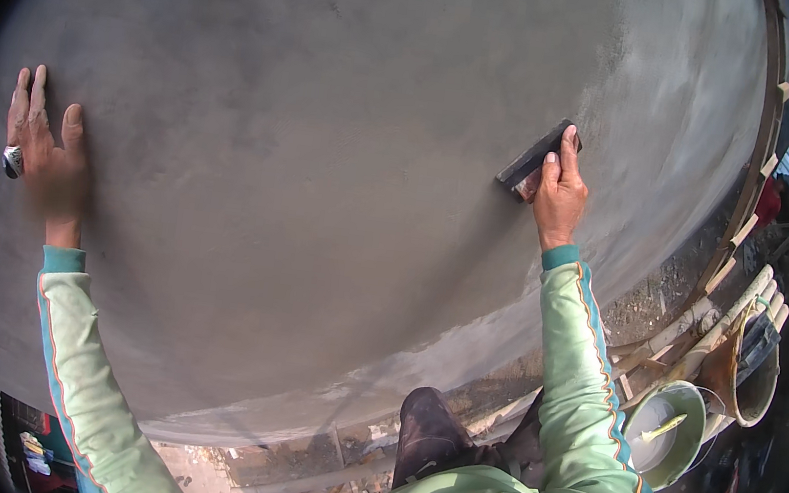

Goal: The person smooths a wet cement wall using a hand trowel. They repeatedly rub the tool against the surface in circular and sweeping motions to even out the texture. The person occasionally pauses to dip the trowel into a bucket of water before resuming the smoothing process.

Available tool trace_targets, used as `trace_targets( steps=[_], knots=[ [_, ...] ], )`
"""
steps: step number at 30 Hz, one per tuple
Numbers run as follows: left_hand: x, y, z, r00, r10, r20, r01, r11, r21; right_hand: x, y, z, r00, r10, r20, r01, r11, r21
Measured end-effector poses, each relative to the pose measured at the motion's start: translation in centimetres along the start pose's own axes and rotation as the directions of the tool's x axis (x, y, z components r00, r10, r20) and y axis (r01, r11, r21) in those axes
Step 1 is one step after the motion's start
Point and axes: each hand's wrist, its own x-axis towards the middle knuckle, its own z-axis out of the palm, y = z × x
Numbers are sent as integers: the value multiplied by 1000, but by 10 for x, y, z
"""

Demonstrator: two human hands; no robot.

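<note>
A broad grey plastered wall (329, 140) fills most of the view. My left hand (41, 144) lies flat against it at the far left, fingers spread, a ring on one finger. My right hand (559, 193) grips a dark flat plastering float (531, 158) and presses its face against the wall at the right. Both arms wear light green sleeves with teal cuffs. The plaster near the float looks damp and darker than the lighter patch to the upper right.
Below me at the right stand a pale green bucket (665, 433) with a tool in it and a brown bucket (751, 374). Bamboo poles (720, 326) and a wooden ladder-like frame (756, 173) run along the wall's right edge. My dark trouser knee (431, 433) shows below.
</note>
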Motion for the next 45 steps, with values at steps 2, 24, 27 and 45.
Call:
trace_targets(
  steps=[2,24,27,45],
  knots=[
    [-1,-4,-3,1000,17,10,-17,1000,17,-13,-36,19,961,-274,26,274,961,-19],
    [7,1,4,999,34,-35,-35,999,-34,22,17,-3,996,-39,-77,44,997,65],
    [-2,0,1,1000,24,-7,-24,1000,2,-13,-40,21,1000,-5,-22,9,985,174],
    [-1,-7,-5,995,92,24,-93,995,40,9,13,-7,885,-406,229,446,881,-161]
  ],
)
